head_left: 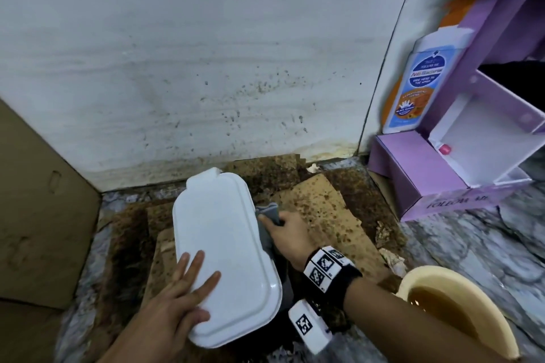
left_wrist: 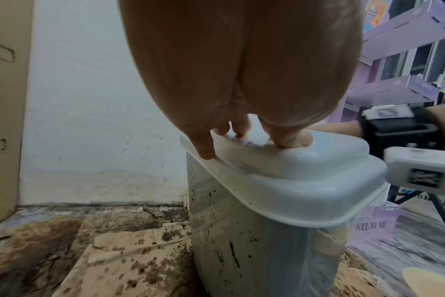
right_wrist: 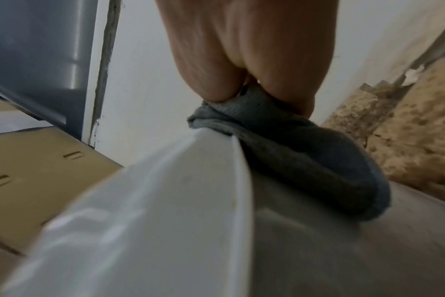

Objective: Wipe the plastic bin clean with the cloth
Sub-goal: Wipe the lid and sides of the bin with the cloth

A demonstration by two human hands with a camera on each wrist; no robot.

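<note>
Right grip (head_left: pixel 284 233) clenched on grey cloth (right_wrist: pixel 287 140) against bin side (left_wrist: pixel 241 241), left grip (head_left: pixel 180 298) released, flat on lid (head_left: pixel 224 233)

the right hand (head_left: pixel 287 237) fingertips are hidden behind the grey cloth (head_left: pixel 267 222). the bin (left_wrist: pixel 254 251) side under the lid (head_left: pixel 227 259) is concealed in the head view. the beige bowl (head_left: pixel 460 298) is cut off at the bottom edge, possibly holding brown liquid.

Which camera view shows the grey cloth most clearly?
The right wrist view: the grey cloth fills the centre, pinched by the right hand against the bin's side. The head view shows only a strip; the left wrist view shows none.
</note>
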